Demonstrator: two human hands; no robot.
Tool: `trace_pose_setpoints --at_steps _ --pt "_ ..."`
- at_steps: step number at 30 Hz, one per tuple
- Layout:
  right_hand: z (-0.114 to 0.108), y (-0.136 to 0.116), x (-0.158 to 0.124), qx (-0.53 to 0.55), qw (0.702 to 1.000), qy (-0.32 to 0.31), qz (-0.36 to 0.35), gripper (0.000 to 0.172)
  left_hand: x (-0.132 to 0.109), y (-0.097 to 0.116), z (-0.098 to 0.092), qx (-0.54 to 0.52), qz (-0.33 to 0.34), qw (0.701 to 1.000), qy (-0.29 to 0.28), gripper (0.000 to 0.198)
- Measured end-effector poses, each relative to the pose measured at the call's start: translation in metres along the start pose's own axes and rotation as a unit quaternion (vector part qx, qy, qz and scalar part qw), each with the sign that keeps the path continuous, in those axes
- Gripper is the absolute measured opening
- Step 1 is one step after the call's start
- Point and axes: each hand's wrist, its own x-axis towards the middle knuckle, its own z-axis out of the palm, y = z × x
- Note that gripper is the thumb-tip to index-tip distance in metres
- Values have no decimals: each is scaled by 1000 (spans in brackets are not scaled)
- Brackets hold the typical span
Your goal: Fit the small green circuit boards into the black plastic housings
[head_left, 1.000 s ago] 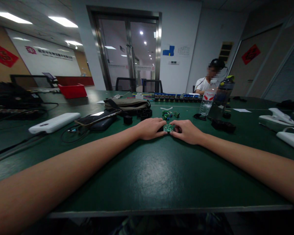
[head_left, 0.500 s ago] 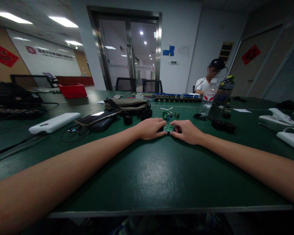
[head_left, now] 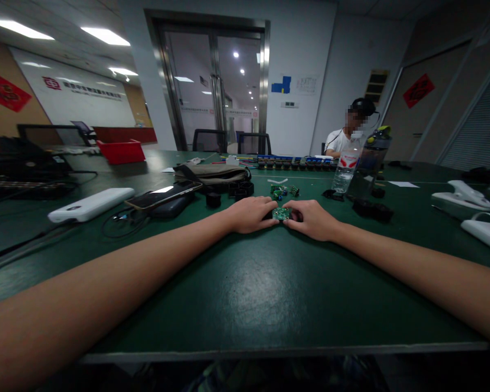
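Between my two hands is a small green circuit board [head_left: 281, 213], held low over the table by its left and right edges. The thumb and fingers of my left hand [head_left: 253, 214] pinch its left side. On the right side, my right hand [head_left: 312, 219] grips it with thumb and forefinger, the other fingers curled. Just beyond my fingertips lie several more small green circuit boards [head_left: 278, 190] with blue parts on them. A pale thin strip [head_left: 277, 181] rests behind these boards.
Left on the green table [head_left: 253, 305] are a white power bank [head_left: 92, 205], a phone [head_left: 163, 195], cables and a grey-brown bag [head_left: 214, 175]. To the right stand a water bottle [head_left: 346, 169] and a dark tumbler [head_left: 369, 166]. A person [head_left: 343, 139] sits across the table.
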Motion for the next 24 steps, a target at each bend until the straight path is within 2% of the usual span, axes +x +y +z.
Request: trace_pose_setpoints --at_steps 24 --pt "2 3 0 4 1000 2 0 24 -1 1 -1 0 -5 1000 -5 36"
